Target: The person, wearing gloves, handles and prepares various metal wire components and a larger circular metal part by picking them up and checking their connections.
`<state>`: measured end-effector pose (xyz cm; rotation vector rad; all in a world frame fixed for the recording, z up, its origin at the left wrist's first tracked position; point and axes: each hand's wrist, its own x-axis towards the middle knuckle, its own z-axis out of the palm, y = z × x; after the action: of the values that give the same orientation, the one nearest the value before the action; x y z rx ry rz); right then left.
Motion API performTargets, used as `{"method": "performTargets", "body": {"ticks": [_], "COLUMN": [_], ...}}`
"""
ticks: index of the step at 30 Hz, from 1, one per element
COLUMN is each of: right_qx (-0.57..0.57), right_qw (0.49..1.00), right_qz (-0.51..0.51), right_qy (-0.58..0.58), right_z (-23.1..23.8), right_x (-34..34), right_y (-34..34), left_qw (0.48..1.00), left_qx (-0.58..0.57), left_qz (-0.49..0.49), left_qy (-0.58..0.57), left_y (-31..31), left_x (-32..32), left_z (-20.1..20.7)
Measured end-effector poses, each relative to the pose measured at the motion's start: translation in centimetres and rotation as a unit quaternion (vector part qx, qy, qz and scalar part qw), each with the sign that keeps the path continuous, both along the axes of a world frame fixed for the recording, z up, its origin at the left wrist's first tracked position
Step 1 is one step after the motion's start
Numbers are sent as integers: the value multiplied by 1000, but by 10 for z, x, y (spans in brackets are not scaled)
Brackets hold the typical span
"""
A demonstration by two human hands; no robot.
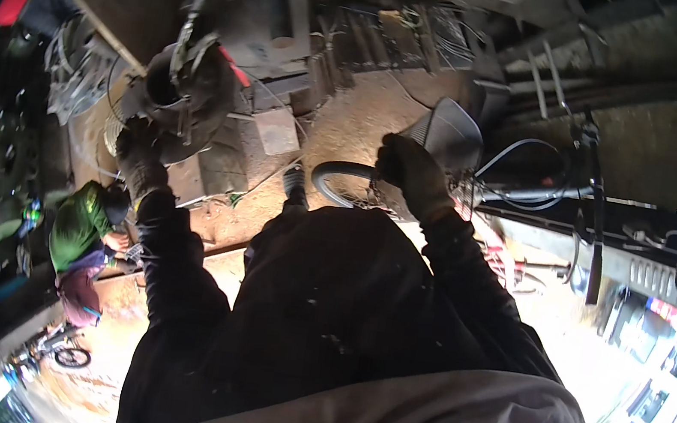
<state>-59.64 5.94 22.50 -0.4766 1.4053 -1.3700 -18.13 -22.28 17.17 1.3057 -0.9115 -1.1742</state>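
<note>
My left hand (142, 160), in a work glove, reaches forward at the left. Its fingertips are dark and lie against or just in front of a dark round metal vessel (167, 90) with an open top; whether they grip it is hard to see. My right hand (415, 175), also gloved, is raised with its fingers curled closed. What it holds, if anything, is hidden. Just left of it is a dark curved hoop (336, 170), whose right end runs toward or behind the hand. Beyond the hand leans a grey rounded panel (453, 132) with a ribbed side.
A flat square plate (277, 132) lies on the brown dirt ground (351, 118). Metal bars (371, 39) are stacked at the far side. Cables (526, 173) loop at the right. At the left, a person in a green top (81, 226) crouches, with a motorcycle (59, 352) behind.
</note>
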Motion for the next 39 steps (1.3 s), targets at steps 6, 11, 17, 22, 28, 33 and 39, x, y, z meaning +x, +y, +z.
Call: {"method": "performTargets", "body": {"ticks": [6,11,17,22,28,33,39], "right_qx": [31,0,80,60,93,96,81], "right_qw": [998,995,994,996,981,990,989], "right_qz": [10,38,-5,51,106,73,83], "right_qy": [-44,93,-68,52,136,75,92], "right_z": [7,-6,-8,-5,-5,-6,-13], "right_x": [4,-2,0,-3,-2,1,-4], "right_y": [-4,12,3,9,11,16,18], "left_qw": [756,642,604,672,669,718,751], "left_qx": [-175,-271,-295,-295,-309,-177,-161], "left_qz": [-146,-221,-249,-252,-252,-290,-308], "left_qy": [-613,-683,-697,-631,-627,-607,-562], "left_y": [-29,-25,7,16,26,43,38], "left_x": [37,1,-3,-5,-11,-43,-31], "left_z": [-23,12,49,46,53,78,66]}}
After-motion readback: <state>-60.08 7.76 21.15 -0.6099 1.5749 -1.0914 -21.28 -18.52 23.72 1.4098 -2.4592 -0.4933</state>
